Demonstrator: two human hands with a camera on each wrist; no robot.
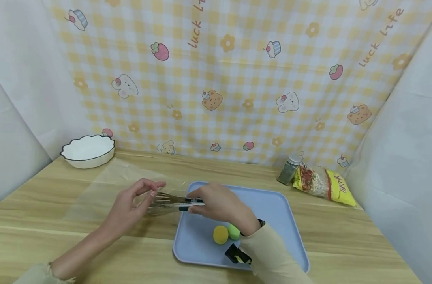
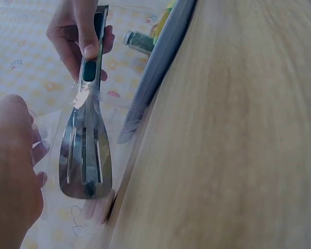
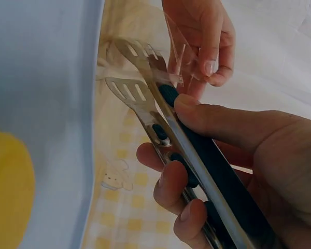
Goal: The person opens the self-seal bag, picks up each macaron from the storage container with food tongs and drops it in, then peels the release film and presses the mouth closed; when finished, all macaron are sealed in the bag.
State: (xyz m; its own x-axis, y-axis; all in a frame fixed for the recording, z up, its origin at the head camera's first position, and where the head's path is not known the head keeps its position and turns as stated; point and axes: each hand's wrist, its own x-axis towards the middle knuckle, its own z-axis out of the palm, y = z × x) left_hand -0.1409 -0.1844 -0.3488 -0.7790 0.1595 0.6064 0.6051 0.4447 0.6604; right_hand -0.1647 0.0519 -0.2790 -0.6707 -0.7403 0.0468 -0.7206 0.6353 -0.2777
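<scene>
My right hand (image 1: 219, 203) grips a pair of metal tongs (image 2: 85, 150) by their dark green handles, thumb on one arm and fingers round the other. The slotted heads point left over the table, slightly apart. A clear plastic bag (image 1: 98, 193) spreads across the table at the left, and its mouth end overlaps the tong heads in both wrist views. My left hand (image 1: 130, 203) is at this mouth, fingers and thumb bent round the film edge beside the heads. On the blue tray (image 1: 273, 213), a yellow round piece (image 1: 220, 235) and a green piece (image 1: 233, 232) lie below my right wrist.
A white scalloped dish (image 1: 89, 152) stands at the back left. At the back right are a seasoning jar (image 1: 289, 169) and a yellow food packet (image 1: 324, 185). A black strap-like piece (image 1: 237, 254) hangs near my right sleeve. A patterned curtain (image 1: 237, 79) hangs behind the table.
</scene>
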